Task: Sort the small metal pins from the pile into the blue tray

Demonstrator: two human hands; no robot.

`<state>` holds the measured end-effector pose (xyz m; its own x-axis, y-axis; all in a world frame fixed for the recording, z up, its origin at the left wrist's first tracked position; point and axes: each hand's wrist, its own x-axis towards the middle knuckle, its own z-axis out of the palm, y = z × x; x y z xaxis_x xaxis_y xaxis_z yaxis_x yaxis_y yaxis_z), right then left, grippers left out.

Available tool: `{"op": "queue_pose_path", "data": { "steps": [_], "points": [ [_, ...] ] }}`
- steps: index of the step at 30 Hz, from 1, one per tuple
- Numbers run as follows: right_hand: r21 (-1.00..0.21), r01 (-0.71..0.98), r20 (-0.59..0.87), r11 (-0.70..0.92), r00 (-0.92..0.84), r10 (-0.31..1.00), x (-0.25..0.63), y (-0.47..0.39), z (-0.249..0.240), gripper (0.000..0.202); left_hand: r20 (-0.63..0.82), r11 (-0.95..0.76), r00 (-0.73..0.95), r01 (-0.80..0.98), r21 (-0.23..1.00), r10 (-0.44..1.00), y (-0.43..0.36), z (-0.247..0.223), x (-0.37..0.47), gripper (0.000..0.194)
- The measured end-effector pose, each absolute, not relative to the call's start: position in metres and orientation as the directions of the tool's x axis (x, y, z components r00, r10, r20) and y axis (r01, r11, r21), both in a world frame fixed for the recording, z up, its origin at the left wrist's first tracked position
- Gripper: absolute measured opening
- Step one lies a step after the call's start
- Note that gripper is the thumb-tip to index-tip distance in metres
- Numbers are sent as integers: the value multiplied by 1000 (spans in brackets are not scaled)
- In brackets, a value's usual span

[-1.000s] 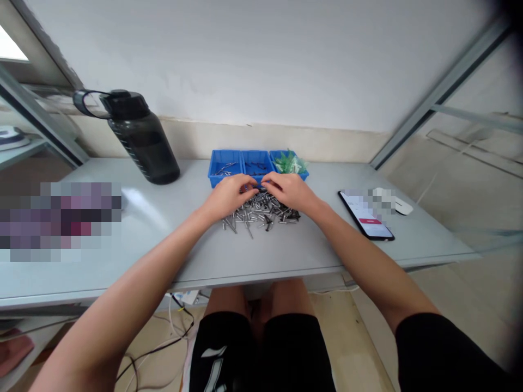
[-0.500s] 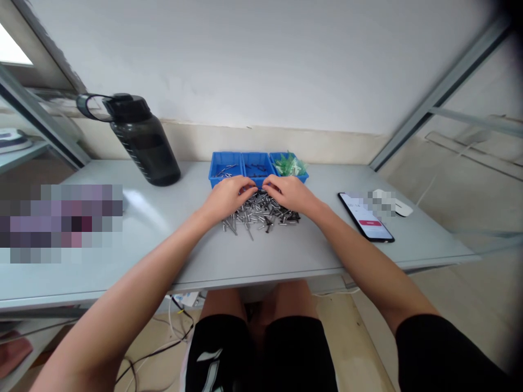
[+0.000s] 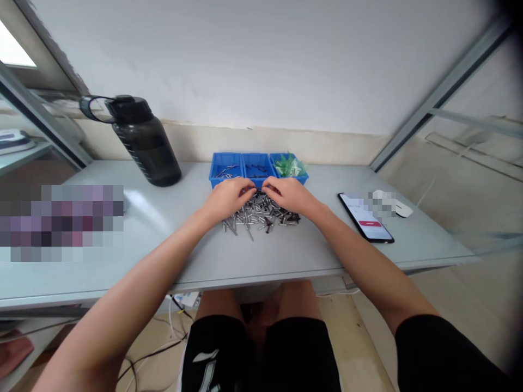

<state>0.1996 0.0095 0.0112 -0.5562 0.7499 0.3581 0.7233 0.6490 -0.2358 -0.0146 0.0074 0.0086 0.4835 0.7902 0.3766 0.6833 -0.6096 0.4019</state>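
A heap of small metal fasteners (image 3: 253,212), silver rod-like pieces mixed with dark screws, lies on the grey table. Over its back left edge is my left hand (image 3: 231,195), thumb and fingertips brought close together. My right hand (image 3: 291,195) mirrors it on the right, fingers curled in a pinch. A narrow gap separates the two sets of fingertips; whatever they hold is too small to make out. Right behind the hands, three blue bins stand side by side: the left bin (image 3: 213,173) has silver pieces, the middle bin (image 3: 256,158) dark screws, the right bin (image 3: 303,178) green and whitish pieces.
A dark water bottle (image 3: 147,144) stands at the back left. On the right lie a phone (image 3: 363,218) and a white mouse (image 3: 402,208). A blurred-out purple item (image 3: 69,218) is at the left. Metal posts (image 3: 441,92) frame the table, with a wall behind.
The hands have stayed almost in place over the heap, with only slight finger movement. The view has shifted a little.
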Motion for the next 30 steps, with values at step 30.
{"op": "queue_pose_path", "data": {
  "steps": [30],
  "points": [
    [-230, 718, 349, 657, -570, 744, 200, 9, 11, 20, 374, -631, 524, 725, 276, 766, 5, 10, -15, 22]
  ]
}}
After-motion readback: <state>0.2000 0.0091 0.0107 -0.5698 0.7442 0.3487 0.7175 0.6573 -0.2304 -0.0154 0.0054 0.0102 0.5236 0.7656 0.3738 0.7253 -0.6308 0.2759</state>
